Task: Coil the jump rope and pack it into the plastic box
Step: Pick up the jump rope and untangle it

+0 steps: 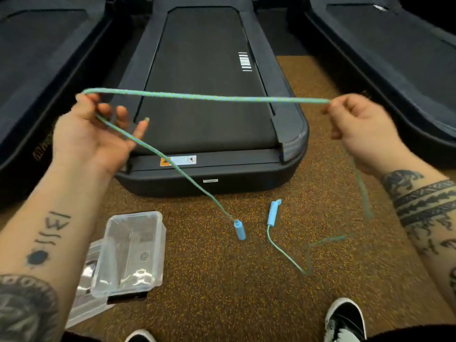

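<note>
Shoes [345, 317] show at the bottom edge, standing on a brown speckled floor [222, 292]. Low on the left, the clear plastic box [130, 253] sits open on that floor, with nothing inside it. It is tipped slightly and rests partly on a flat clear lid [84, 304]. To the right of the box, the jump rope [197, 97] has both ends down low. One blue handle [239, 229] hangs tilted at the end of a taut stretch of cord, and I cannot tell whether its tip meets the floor. The other blue handle [274, 213] lies on the floor just beside it, its cord curling away in a loose bend to the right. Higher up, the left hand [93, 134] is turned palm up. Its fingers [106, 111] are curled loosely, and the cord bends round them and crosses the palm on its way down to the hanging handle. The right hand [357, 129] is closed, pinching the cord between thumb and forefinger. A blurred length drops from under it toward the floor. Between the two hands the cord runs nearly level and straight. Beyond it a black treadmill [204, 58] stretches away, with another treadmill [37, 58] on each side.
</note>
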Demonstrator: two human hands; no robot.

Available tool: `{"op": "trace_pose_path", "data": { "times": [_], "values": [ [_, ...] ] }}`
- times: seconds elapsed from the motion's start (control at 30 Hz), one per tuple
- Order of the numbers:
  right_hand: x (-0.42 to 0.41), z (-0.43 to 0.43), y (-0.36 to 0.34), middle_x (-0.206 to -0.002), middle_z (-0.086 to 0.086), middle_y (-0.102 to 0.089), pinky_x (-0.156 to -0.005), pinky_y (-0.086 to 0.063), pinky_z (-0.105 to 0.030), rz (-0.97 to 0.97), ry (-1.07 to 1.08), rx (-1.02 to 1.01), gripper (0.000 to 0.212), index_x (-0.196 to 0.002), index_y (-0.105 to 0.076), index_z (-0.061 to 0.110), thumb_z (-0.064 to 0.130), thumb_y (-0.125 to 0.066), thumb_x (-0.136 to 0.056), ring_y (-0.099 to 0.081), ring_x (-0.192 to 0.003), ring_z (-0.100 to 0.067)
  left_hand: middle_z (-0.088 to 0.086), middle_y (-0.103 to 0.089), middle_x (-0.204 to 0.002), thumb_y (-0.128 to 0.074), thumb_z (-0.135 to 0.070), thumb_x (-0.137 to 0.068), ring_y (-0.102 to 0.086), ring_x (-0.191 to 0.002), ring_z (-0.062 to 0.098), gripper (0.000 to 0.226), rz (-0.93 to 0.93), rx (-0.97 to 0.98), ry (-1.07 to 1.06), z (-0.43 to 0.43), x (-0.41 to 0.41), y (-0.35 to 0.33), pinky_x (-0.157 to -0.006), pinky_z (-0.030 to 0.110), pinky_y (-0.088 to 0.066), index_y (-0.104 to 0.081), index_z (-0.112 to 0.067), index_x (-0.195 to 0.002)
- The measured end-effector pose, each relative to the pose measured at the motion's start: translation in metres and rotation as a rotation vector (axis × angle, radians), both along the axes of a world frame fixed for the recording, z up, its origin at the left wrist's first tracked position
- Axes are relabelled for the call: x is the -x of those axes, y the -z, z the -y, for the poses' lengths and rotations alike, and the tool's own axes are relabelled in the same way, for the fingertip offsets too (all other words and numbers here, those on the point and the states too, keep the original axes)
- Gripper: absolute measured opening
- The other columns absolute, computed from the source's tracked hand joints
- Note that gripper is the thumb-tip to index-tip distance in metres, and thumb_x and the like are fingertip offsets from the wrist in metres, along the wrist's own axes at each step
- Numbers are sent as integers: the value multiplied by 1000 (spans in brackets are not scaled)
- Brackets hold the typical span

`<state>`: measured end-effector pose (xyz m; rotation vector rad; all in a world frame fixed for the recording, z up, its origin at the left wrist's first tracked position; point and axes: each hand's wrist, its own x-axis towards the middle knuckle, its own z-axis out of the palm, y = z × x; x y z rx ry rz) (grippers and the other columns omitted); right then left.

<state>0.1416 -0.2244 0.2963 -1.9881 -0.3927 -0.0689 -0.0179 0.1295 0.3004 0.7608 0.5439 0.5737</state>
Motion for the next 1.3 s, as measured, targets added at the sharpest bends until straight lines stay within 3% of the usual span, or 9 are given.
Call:
{"op": "trace_pose_path", "data": {
  "times": [0.13, 0.23, 0.4, 0.5, 0.6, 0.93, 1.1, 1.2, 1.3],
  "values": [
    [-3, -5, -27, -55, 10, -37, -50, -35, -28, -89, 2, -321, 26, -78, -59, 27, 38, -47, -99, -32, -44, -7, -9, -65, -69, -49, -34, -97, -69, -77, 16, 25, -262, -342, 377, 39, 0, 5, -94, 48, -49, -63, -25, -78],
    [14, -22, -31, -52, 11, -40, -48, -27, -31, -83, -225, -129, 23, -80, -65, 25, 37, -53, -95, -32, -45, -10, -2, -77, -97, -53, -27, -91, -73, -93, 18, 19, -518, -694, 505, 80, -9, 10, -99, 43, -42, -71, -22, -88],
    [43, -48, -18, -61, 14, -64, -57, -44, -23, 66, -470, 326, 20, -85, -71, 22, 40, -63, -88, -53, -53, -5, -2, -21, -166, -46, -34, -100, -17, -151, 11, 58, -525, -1313, 507, 130, -19, 16, -114, 20, -12, -30, -23, -154],
    [47, -51, -15, -49, 23, -55, -49, -35, -11, 72, -487, 379, 17, -85, -71, 19, 32, -63, -92, -47, -46, 3, -8, -72, -120, -44, -43, -97, -60, -120, 15, 27, -351, -1085, 670, 157, -19, 12, -111, 35, -39, -65, -42, -115],
    [41, -39, -18, -51, 11, -52, -48, -36, -18, 13, -422, 315, 22, -82, -71, 20, 40, -64, -89, -43, -45, -2, -2, -62, -64, -48, -46, -86, -61, -62, 22, 28, -351, -1004, 648, 147, -20, 7, -91, 59, -53, -67, -30, -74],
    [3, 39, -32, -60, 6, -55, -64, -45, -36, 12, -224, 246, 21, -85, -70, 22, 37, -58, -94, -48, -62, -18, -8, -37, -43, -35, -45, -103, -46, -53, 9, 39, -344, -207, -44, -3, -7, 15, -79, 36, -47, -50, -24, -73],
    [1, 38, -52, -64, 1, -47, -62, -42, -31, 80, -182, -18, 19, -83, -65, 25, 34, -55, -96, -41, -55, -9, 2, -58, -79, -41, -24, -100, -50, -58, 15, 25, -722, -468, 8, -8, -4, 32, -47, 20, -43, -57, -22, -81],
    [14, 13, -54, -58, 10, -46, -59, -36, -36, 24, -347, -44, 20, -83, -66, 22, 35, -54, -94, -39, -53, -12, 12, -68, -122, -50, -21, -90, -61, -101, 28, 21, -924, -1035, 220, 29, -13, 29, -84, 34, -52, -70, -19, -98],
    [37, -17, -51, -64, 5, -54, -62, -40, -28, 69, -504, 199, 16, -89, -68, 22, 30, -56, -96, -46, -59, -5, -13, -62, -126, -52, -37, -92, -55, -116, 2, 36, -535, -1118, 288, 103, -10, 1, -94, 14, -38, -64, -30, -125]
  ]
}}
